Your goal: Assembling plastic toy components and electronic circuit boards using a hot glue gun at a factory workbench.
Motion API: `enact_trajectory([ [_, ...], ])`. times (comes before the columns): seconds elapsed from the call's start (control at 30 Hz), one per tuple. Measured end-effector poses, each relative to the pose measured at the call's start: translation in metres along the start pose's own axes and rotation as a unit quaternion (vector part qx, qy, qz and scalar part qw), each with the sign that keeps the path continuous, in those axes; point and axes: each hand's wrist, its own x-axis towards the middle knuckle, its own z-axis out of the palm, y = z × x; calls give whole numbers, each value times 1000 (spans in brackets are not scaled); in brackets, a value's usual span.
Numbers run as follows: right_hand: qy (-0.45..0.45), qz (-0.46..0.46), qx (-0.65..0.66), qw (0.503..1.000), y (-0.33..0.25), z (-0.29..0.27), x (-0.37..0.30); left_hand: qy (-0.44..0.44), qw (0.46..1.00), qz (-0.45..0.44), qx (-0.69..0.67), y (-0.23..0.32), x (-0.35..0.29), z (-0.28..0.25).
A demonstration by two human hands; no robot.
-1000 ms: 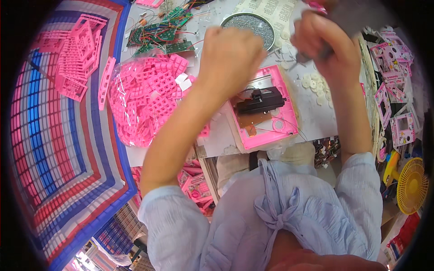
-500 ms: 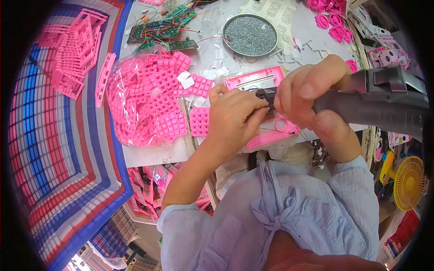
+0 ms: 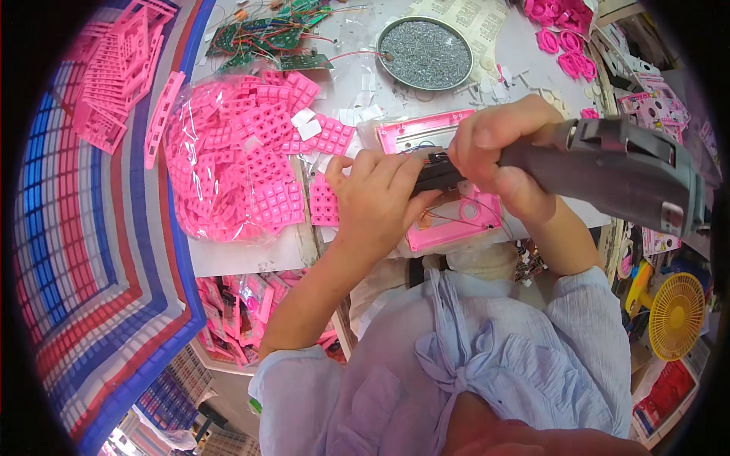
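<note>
My right hand point(image 3: 508, 148) is wrapped round a dark grey hand-held power tool point(image 3: 608, 171), probably an electric screwdriver. Its body extends to the right, and its tip is hidden by my fingers. My left hand point(image 3: 372, 194) presses on a black block-shaped part point(image 3: 439, 179) with thumb and fingers, right beside the tool's front end. Beneath both hands lies an open pink plastic housing point(image 3: 450, 232) with thin wires and a round ring in it. Pink keypad pieces point(image 3: 325, 204) lie just left of my left hand.
A clear bag of pink keypads point(image 3: 236, 163) stands at left, with green wired circuit boards point(image 3: 262, 44) behind it. A round tray point(image 3: 426, 88) of small metal screws sits at the far side. Pink rings point(image 3: 570, 53) are at far right, a yellow fan point(image 3: 675, 315) lower right.
The tool's rear end has swung toward me. My left fingers have shifted and spread, showing more of the black part. The whole view has moved slightly.
</note>
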Motion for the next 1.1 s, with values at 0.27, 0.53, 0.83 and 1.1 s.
enact_trajectory([
  [0.27, -53, -18, -36, 998, 9, -4, 1, 5, 1000, 7, -19, -1, 0, 0],
  [0.53, -116, -29, -132, 984, 5, 2, 9, 38, 999, 32, -21, -6, -5, 9],
  [0.83, -132, 82, -5, 988, 9, -16, 14, 30, 999, 11, -7, 3, -5, 5],
  [1.1, -207, 119, -453, 859, 1, -46, -41, 16, 999, -20, -32, -3, -7, 8],
])
